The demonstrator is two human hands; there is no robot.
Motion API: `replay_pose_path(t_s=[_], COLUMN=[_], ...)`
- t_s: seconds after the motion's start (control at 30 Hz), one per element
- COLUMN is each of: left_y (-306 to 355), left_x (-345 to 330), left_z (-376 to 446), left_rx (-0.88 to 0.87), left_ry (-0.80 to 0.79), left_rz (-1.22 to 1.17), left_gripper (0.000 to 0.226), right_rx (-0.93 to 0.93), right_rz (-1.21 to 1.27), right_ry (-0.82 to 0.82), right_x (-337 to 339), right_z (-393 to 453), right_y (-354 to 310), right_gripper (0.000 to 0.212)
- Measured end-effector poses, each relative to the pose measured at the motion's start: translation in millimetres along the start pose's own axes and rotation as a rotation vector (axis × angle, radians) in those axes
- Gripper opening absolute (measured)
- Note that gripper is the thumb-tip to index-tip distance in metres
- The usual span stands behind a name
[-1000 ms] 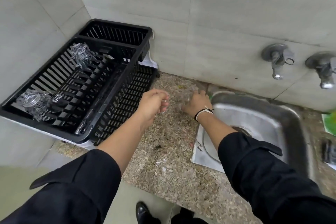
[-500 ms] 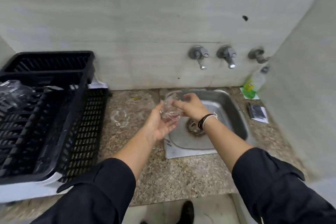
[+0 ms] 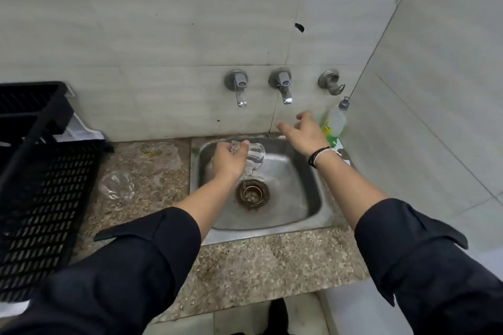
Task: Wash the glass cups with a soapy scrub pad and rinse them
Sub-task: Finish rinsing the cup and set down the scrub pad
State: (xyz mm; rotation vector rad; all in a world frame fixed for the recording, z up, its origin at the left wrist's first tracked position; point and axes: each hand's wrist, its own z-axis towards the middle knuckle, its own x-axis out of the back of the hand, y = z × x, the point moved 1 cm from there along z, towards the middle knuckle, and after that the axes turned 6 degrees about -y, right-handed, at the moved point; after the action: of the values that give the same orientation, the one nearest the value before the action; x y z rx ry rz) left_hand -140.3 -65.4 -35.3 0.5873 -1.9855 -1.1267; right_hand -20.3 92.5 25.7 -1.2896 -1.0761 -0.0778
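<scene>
Black slatted plastic dish rack point(image 3: 40, 185) at left, speckled granite desk point(image 3: 258, 261), stainless steel sink point(image 3: 294, 198). Left hand point(image 3: 228, 160) grip curled round clear glass cup with handle point(image 3: 254, 156), tilted over the drain. Right hand point(image 3: 306, 133) empty, fingers spread, near the middle chrome wall tap point(image 3: 283, 87). Second clear glass cup point(image 3: 117, 186) on desk. Risk: one-handed wet glass slipping, chipping in sink.
</scene>
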Motion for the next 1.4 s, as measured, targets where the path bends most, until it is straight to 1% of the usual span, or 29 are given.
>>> replay_pose_path(t_s=[0.07, 0.13, 0.23, 0.33, 0.47, 0.57, 0.63, 0.7, 0.77, 0.8, 0.87, 0.9, 0.93, 0.97, 1.0, 1.03, 1.07, 1.1, 1.13, 1.2, 1.27, 1.33, 1.4], left_y=[10.3, 18.9, 25.6, 26.5, 30.8, 30.9, 30.8, 35.9, 38.6, 39.6, 42.6, 42.3, 40.2, 38.2, 35.7, 33.7, 32.2, 30.6, 29.5, 28.5, 25.5, 18.5, 14.7], left_x=[-13.9, -28.0, -42.6, -51.4, -55.7, -57.7, -60.8, -64.5, -69.3, -71.5, -74.3, -75.7, -76.9, -77.5, -78.2, -78.7, -78.5, -78.1, -77.1, -75.5, -74.6, -77.0, -82.0], left_z=[3.6, 9.8, 18.8, 29.4, 42.0, 54.7, 64.2, 68.2, 72.9, 74.7, 77.2, 78.5, 80.3, 81.3, 82.3, 82.8, 83.1, 84.4, 84.8, 85.5, 89.9, 99.6, 108.9], left_rx=[-0.002, -0.019, -0.004, 0.024, 0.036, 0.039, 0.025, 0.022, 0.027, 0.03, 0.024, 0.023, 0.029, 0.031, 0.044, 0.049, 0.059, 0.062, 0.075, 0.095, 0.107, 0.118, 0.126], left_ry=[0.008, 0.035, 0.094, 0.131, 0.148, 0.133, 0.137, 0.115, 0.096, 0.085, 0.065, 0.061, 0.055, 0.054, 0.055, 0.067, 0.08, 0.093, 0.101, 0.109, 0.112, 0.093, 0.062], left_rz=[0.026, 0.04, 0.046, 0.031, 0.021, -0.003, -0.024, -0.049, -0.067, -0.072, -0.097, -0.109, -0.117, -0.127, -0.134, -0.142, -0.149, -0.154, -0.156, -0.167, -0.187, -0.194, -0.232], left_gripper=[0.067, 0.062, 0.06, 0.056, 0.056, 0.057, 0.055, 0.046, 0.042, 0.042, 0.043, 0.043, 0.044, 0.045, 0.047, 0.05, 0.052, 0.054, 0.055, 0.062, 0.072, 0.074, 0.069], right_rx=[0.108, 0.247, 0.404, 0.439, 0.376, 0.423, 0.51, 0.658, 0.774, 0.786, 0.73, 0.657, 0.536, 0.369, 0.159, -0.043, -0.217, -0.353, -0.435, -0.46, -0.401, -0.313, -0.202], right_rz=[-0.021, -0.075, -0.221, -0.327, -0.346, -0.416, -0.429, -0.381, -0.335, -0.276, -0.091, 0.08, 0.303, 0.58, 0.847, 1.074, 1.229, 1.341, 1.428, 1.524, 1.485, 1.301, 0.982], right_ry=[0.053, 0.097, 0.111, 0.136, 0.177, 0.103, -0.002, -0.076, -0.059, -0.062, -0.073, -0.073, -0.072, -0.074, -0.088, -0.145, -0.233, -0.321, -0.389, -0.465, -0.522, -0.604, -0.711], right_x=[11.0, 17.9, 19.6, 22.3, 24.2, 28.9, 45.6, 58.0, 61.0, 60.1, 52.3, 46.5, 38.6, 27.0, 12.1, -5.1, -20.6, -31.6, -37.7, -43.1, -37.9, -31.7, -24.9], right_z=[22.7, 49.1, 84.7, 111.9, 131.6, 137.2, 142.6, 154.8, 165.6, 167.8, 166.6, 164.8, 160.4, 154.4, 147.7, 140.3, 132.8, 127.2, 121.4, 122.6, 125.6, 128.5, 127.4], right_y=[-6.5, -17.8, -34.4, -43.6, -42.2, -45.8, -41.3, -27.4, -13.8, -10.0, -3.1, 2.3, 7.7, 14.6, 22.7, 30.5, 36.4, 40.5, 41.3, 40.7, 32.0, 27.4, 28.5], right_gripper=[0.07, 0.062, 0.06, 0.044, 0.024, 0.013, 0.017, 0.011, 0.026, 0.03, 0.029, 0.028, 0.028, 0.027, 0.021, 0.014, 0.012, 0.015, 0.018, 0.021, 0.029, 0.036, 0.039])
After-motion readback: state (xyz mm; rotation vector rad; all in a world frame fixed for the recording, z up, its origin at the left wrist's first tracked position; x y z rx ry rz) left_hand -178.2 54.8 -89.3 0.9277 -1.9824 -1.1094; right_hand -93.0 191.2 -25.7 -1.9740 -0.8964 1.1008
